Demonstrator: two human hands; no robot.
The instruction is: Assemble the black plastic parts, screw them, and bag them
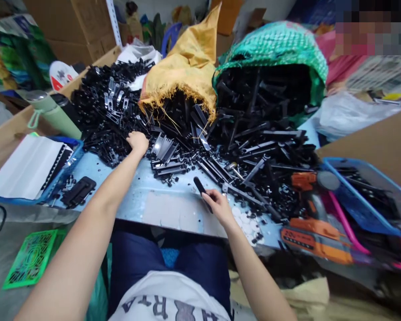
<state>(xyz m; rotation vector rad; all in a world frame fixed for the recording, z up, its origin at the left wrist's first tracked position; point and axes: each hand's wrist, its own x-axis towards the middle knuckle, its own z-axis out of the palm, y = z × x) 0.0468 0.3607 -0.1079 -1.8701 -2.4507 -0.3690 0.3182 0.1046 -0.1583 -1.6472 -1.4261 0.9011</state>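
Observation:
My left hand reaches to the edge of a big heap of small black parts, its fingers curled down among them; whatever they pinch is hidden. Between the thumb and fingers of my right hand is a long black bar-shaped part, tilted over the front of the blue table. Short grey-black bars lie in a small stack right of my left hand. Beyond my right hand, long black bars are spread in a loose pile.
An orange sack and a green sack spill black parts at the back. An orange cordless drill lies at right beside a blue basket. Papers in a blue tray and a green bottle stand left.

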